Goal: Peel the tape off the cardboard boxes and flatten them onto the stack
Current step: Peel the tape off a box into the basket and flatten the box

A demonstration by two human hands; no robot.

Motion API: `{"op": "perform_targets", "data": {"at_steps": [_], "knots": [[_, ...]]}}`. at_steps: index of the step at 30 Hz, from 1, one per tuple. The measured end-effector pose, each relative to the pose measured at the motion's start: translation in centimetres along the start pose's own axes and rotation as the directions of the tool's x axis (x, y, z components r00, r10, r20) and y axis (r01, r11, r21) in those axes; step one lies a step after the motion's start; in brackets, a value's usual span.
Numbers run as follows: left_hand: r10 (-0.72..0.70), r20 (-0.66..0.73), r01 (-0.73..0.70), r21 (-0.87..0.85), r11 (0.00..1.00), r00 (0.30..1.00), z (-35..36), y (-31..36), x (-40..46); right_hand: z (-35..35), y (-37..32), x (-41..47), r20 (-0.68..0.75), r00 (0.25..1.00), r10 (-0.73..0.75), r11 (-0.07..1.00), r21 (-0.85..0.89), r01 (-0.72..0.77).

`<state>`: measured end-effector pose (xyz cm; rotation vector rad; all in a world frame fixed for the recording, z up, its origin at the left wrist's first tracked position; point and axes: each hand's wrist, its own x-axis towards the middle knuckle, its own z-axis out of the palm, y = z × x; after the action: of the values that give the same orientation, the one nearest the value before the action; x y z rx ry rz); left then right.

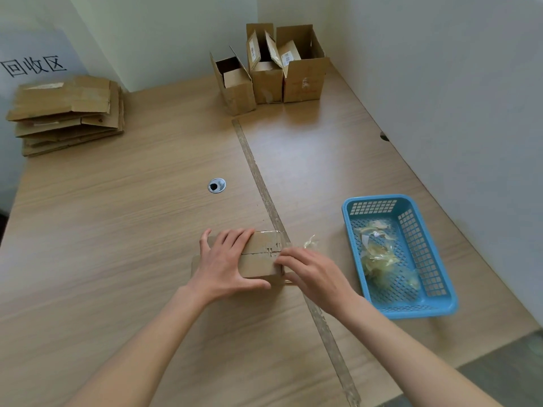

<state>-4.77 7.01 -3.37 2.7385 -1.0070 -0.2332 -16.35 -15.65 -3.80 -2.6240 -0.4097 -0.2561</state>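
A small closed cardboard box lies on the wooden desk in front of me, its top seam showing torn tape remains. My left hand lies spread over the box's left half, thumb down its near side, holding it in place. My right hand is at the box's right end, fingers curled and pinching clear tape that stands up crumpled past the box edge. A stack of flattened boxes lies at the far left of the desk.
Three open cardboard boxes stand at the far edge by the wall corner. A blue plastic basket holding crumpled tape scraps sits to the right. A taped seam runs along the desk, and a cable grommet sits mid-desk.
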Motion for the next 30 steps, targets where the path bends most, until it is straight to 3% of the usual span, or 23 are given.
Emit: {"op": "perform_targets", "data": {"at_steps": [8, 14, 18, 24, 30], "knots": [[0.034, -0.002, -0.034, -0.026, 0.999, 0.999, -0.5, -1.0, 1.1, -0.9, 1.1, 2.2, 0.033, 0.999, -0.04, 0.999, 0.011, 0.04], [0.017, 0.192, 0.005, -0.114, 0.994, 0.981, -3.2, -1.8, 4.4, -1.4, 2.1, 3.9, 0.006, 0.998, 0.064, 0.985, 0.16, -0.064], [0.012, 0.234, 0.016, -0.12, 0.993, 0.972, -3.9, -1.8, 5.3, -1.5, 2.8, 5.0, 0.018, 0.993, 0.119, 0.967, 0.226, -0.12], [0.017, 0.224, 0.012, -0.128, 0.992, 0.975, -3.8, -2.2, 5.1, -2.2, 3.3, 6.5, 0.175, 0.982, 0.072, 0.942, 0.312, -0.124], [-0.02, 0.247, 0.078, -0.227, 0.971, 0.969, -4.6, -2.1, 6.1, -2.6, 3.5, 7.0, 0.16, 0.987, 0.005, 0.973, 0.228, -0.042]]}}
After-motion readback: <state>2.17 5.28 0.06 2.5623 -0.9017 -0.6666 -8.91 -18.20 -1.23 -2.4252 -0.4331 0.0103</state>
